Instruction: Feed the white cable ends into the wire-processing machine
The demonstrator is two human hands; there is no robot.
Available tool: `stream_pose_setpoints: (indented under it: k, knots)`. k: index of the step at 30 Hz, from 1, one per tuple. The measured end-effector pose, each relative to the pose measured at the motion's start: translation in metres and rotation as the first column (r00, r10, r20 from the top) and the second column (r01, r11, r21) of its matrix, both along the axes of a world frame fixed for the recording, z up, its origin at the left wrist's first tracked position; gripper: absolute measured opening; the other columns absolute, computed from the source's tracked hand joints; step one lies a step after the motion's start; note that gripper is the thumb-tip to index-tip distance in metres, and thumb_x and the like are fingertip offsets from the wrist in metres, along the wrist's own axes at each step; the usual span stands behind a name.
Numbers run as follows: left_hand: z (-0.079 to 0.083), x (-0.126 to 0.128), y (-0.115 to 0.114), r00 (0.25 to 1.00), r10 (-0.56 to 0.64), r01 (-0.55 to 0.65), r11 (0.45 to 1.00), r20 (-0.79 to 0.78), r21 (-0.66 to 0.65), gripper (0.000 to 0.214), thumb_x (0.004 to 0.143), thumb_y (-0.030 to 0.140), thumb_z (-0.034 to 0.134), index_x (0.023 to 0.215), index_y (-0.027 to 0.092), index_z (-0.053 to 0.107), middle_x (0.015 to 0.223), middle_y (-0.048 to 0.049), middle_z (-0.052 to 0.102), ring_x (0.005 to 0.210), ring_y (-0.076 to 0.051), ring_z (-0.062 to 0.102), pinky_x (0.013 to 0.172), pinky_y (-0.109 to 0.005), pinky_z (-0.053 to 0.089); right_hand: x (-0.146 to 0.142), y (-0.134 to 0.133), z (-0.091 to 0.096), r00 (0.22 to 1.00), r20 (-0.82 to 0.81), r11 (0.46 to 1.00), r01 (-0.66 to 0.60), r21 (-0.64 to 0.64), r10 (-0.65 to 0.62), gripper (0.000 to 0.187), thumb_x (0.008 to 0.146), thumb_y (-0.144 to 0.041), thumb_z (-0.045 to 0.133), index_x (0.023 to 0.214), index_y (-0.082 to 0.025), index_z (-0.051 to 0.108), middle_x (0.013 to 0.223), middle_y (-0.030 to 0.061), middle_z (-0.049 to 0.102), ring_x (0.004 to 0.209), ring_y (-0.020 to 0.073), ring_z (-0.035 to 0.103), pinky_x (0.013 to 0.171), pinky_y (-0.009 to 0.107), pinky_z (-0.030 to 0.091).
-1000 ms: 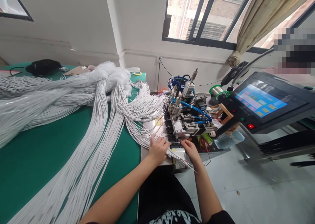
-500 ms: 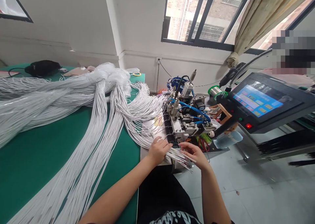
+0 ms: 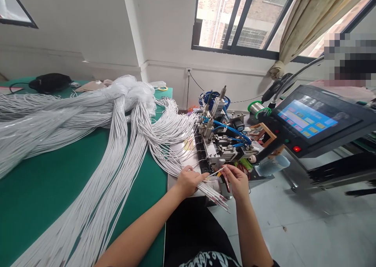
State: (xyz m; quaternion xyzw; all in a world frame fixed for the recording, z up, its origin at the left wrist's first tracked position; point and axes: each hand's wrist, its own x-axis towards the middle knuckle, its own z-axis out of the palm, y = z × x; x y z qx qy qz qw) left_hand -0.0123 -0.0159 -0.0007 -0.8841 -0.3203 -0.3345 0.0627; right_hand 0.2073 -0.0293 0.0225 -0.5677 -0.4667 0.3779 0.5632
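Note:
My left hand is closed around a bundle of white cables, whose ends fan out to its right with reddish tips. One white cable stretches from my left fingers up to my right hand, which pinches it near its end. Both hands are at the near end of a machine with metal cylinders and blue air tubes. A row of white cables runs into the machine's left side across a shiny metal plate.
Long bundles of white cables, partly wrapped in clear plastic, spread over the green table. A control screen stands to the right, near a spool of wire and a clear plastic tub. Another person is at far right.
My right hand has lifted slightly and now pinches a single cable drawn away from the bundle. The machine's upper cylinder has shifted a little. My left hand stays nearly in place.

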Motion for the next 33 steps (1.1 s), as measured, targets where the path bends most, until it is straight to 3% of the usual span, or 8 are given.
stream_pose_setpoints:
  k: [5, 9, 16, 22, 26, 28, 30, 33]
  knots:
    - [0.003, 0.003, -0.002, 1.000, 0.018, -0.018, 1.000, 0.015, -0.002, 0.026, 0.085, 0.020, 0.040, 0.099, 0.021, 0.062, 0.060, 0.0007, 0.060, 0.055, -0.013, 0.054, 0.075, -0.032, 0.037, -0.005, 0.000, -0.006, 0.999, 0.010, 0.999, 0.038, 0.026, -0.038, 0.033, 0.075, -0.047, 0.068, 0.090, -0.018, 0.072, 0.082, 0.0067, 0.073, 0.079, 0.0225, 0.066, 0.073, 0.034, 0.052]
    - [0.006, 0.004, -0.003, 0.997, 0.073, -0.073, 0.997, 0.006, -0.024, 0.019, 0.084, 0.020, 0.041, 0.083, 0.020, 0.061, 0.063, -0.0015, 0.058, 0.061, -0.015, 0.053, 0.076, -0.033, 0.036, -0.007, 0.000, -0.008, 0.997, 0.072, 0.999, 0.034, 0.035, -0.036, 0.040, 0.075, -0.053, 0.064, 0.089, -0.016, 0.073, 0.077, 0.0083, 0.072, 0.074, 0.0232, 0.065, 0.062, 0.032, 0.051]
    - [0.008, 0.003, -0.004, 0.996, 0.088, -0.088, 0.995, -0.015, -0.049, 0.014, 0.074, 0.012, 0.045, 0.078, 0.020, 0.057, 0.071, -0.0038, 0.058, 0.072, -0.019, 0.051, 0.073, -0.033, 0.033, -0.007, 0.001, -0.005, 0.997, 0.071, 1.000, -0.021, -0.021, 0.023, 0.048, 0.075, -0.057, 0.061, 0.094, -0.014, 0.073, 0.075, 0.0090, 0.070, 0.061, 0.0195, 0.060, 0.051, 0.028, 0.044]
    - [0.008, 0.005, -0.005, 0.981, 0.180, -0.188, 0.976, -0.078, -0.112, 0.016, 0.063, 0.007, 0.049, 0.074, 0.019, 0.051, 0.073, -0.0021, 0.059, 0.075, -0.019, 0.052, 0.082, -0.037, 0.030, -0.005, 0.005, -0.004, 0.975, -0.156, 0.979, -0.178, -0.103, 0.160, 0.042, 0.074, -0.052, 0.066, 0.093, -0.015, 0.072, 0.073, 0.0054, 0.065, 0.043, 0.0060, 0.035, 0.039, 0.022, 0.025]
    - [0.009, 0.005, -0.005, 0.974, 0.194, -0.212, 0.962, -0.116, -0.174, 0.026, 0.060, 0.007, 0.051, 0.083, 0.020, 0.056, 0.077, -0.0028, 0.062, 0.080, -0.021, 0.053, 0.084, -0.038, 0.028, -0.001, 0.009, -0.007, 0.932, -0.266, 0.948, -0.288, -0.133, 0.246, 0.037, 0.073, -0.047, 0.069, 0.091, -0.014, 0.072, 0.071, 0.0039, 0.063, 0.041, 0.0030, 0.026, 0.038, 0.021, 0.017]
    - [0.009, 0.005, -0.005, 0.976, 0.184, -0.204, 0.961, -0.120, -0.188, 0.041, 0.062, 0.007, 0.052, 0.101, 0.021, 0.057, 0.081, -0.0031, 0.064, 0.083, -0.022, 0.054, 0.085, -0.039, 0.027, 0.000, 0.011, -0.010, 0.944, -0.222, 0.948, -0.280, -0.153, 0.243, 0.037, 0.072, -0.047, 0.069, 0.089, -0.014, 0.072, 0.068, 0.0037, 0.064, 0.040, 0.0037, 0.029, 0.039, 0.020, 0.020]
    - [0.010, 0.005, -0.005, 0.977, 0.174, -0.196, 0.961, -0.126, -0.194, 0.055, 0.065, 0.008, 0.052, 0.117, 0.022, 0.053, 0.084, -0.0037, 0.065, 0.085, -0.022, 0.054, 0.085, -0.039, 0.027, 0.001, 0.013, -0.013, 0.968, -0.102, 0.957, -0.242, -0.162, 0.228, 0.035, 0.071, -0.046, 0.069, 0.086, -0.015, 0.072, 0.070, 0.0049, 0.066, 0.045, 0.0079, 0.042, 0.043, 0.022, 0.031]
    - [0.011, 0.004, -0.005, 0.976, 0.166, -0.193, 0.959, -0.139, -0.208, 0.059, 0.066, 0.009, 0.053, 0.123, 0.022, 0.051, 0.084, -0.0040, 0.065, 0.085, -0.023, 0.055, 0.087, -0.040, 0.026, 0.001, 0.015, -0.016, 0.963, 0.172, 0.971, -0.183, -0.152, 0.209, 0.030, 0.071, -0.044, 0.067, 0.079, -0.016, 0.070, 0.072, 0.0059, 0.068, 0.061, 0.0166, 0.057, 0.056, 0.026, 0.041]
